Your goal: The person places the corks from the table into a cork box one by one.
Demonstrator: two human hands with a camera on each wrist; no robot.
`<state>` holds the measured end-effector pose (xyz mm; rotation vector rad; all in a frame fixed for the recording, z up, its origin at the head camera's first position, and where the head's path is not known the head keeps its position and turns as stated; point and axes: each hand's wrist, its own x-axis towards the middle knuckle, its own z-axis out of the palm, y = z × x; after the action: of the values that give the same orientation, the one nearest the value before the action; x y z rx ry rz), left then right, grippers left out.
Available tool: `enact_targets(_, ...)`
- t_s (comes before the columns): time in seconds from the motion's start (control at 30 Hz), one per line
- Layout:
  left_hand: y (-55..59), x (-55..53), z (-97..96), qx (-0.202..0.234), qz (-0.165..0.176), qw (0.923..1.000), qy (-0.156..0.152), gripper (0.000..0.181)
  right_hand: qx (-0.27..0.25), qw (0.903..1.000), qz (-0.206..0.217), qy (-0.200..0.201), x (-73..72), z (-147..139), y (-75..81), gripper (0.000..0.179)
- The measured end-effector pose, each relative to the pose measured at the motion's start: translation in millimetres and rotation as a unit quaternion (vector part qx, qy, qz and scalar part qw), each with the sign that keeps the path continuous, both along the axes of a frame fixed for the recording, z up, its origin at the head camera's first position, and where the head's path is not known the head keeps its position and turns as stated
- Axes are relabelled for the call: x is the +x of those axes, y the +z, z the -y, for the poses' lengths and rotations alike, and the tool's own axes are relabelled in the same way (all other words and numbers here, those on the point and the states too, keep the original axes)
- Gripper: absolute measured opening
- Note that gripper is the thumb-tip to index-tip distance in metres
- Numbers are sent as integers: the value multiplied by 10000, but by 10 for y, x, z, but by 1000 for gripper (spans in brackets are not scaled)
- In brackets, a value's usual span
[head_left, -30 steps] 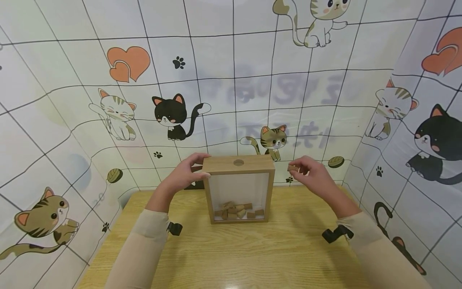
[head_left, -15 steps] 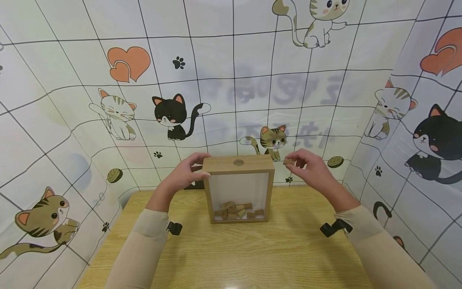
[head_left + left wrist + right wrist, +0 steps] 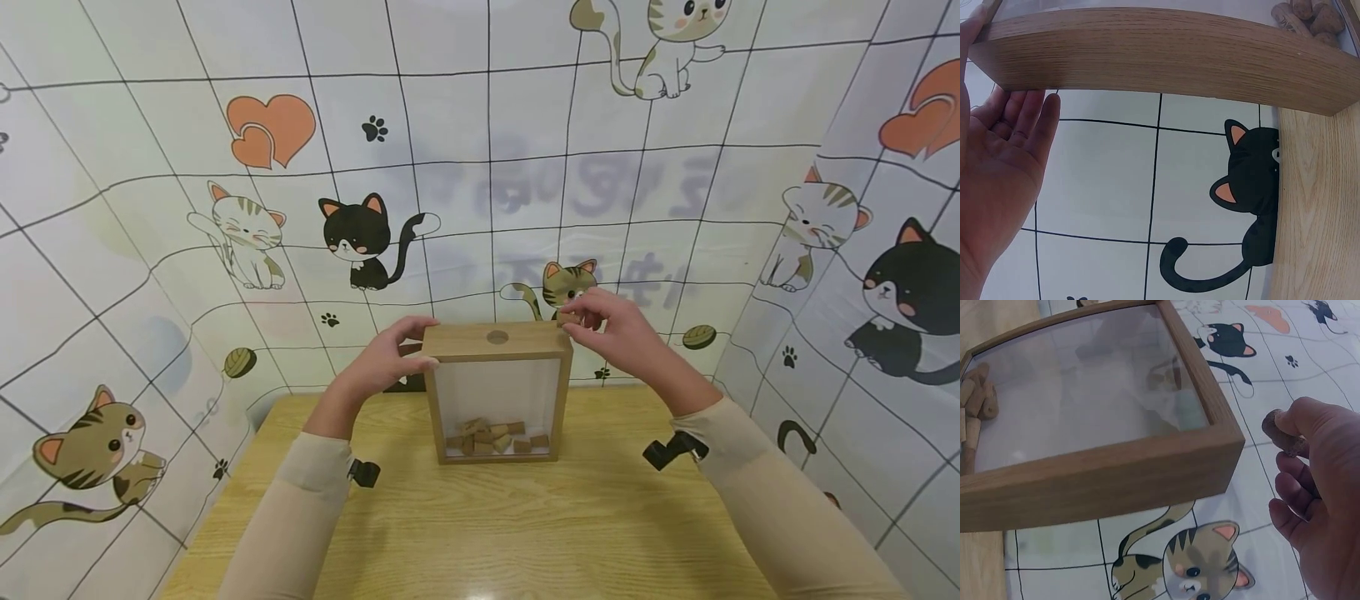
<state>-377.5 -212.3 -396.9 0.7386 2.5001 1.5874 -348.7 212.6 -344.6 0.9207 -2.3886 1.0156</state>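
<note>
A wooden shadow box (image 3: 457, 340) with a clear front stands upright on the table, a round hole (image 3: 497, 337) in its top. Several corks (image 3: 487, 437) lie in a heap at its bottom. My left hand (image 3: 378, 360) grips the box's upper left corner, thumb at the front and fingers behind; the left wrist view shows those fingers against the side panel (image 3: 1166, 56). Between thumb and fingertips, my right hand (image 3: 622, 333) pinches a single cork (image 3: 1280, 430). In the right wrist view that cork is just beyond the box's upper right corner, apart from it.
The wood-grain table (image 3: 480, 525) extends in front of the box and to both sides. Close behind rises a white sheet (image 3: 480, 192) with a grid and cartoon cats, which also closes off the left and right. A black wrist mount (image 3: 675, 450) sits on the right sleeve.
My right hand has moved left with the cork and slightly up, from right of the box to its upper right corner. The left hand and the box have stayed in place.
</note>
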Motion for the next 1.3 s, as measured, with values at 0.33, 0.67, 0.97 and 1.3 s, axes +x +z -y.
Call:
enact_targets(0.33,13,8,-10,-20,12,10000,53,75,257,9989,130,379,-80,287,107,21)
enact_targets(0.67,-2,2,-9,13,55,10000,49,74,301,9972,554,397,-102,474,195,15)
enact_targets(0.97,11,10,-6,15,27,10000,44,74,555,9960,293,635,-154,651,202,19)
enact_targets(1.3,1,6,-6,51,-6,10000,8,73,854,9930,-24,820,-221,790,151,20)
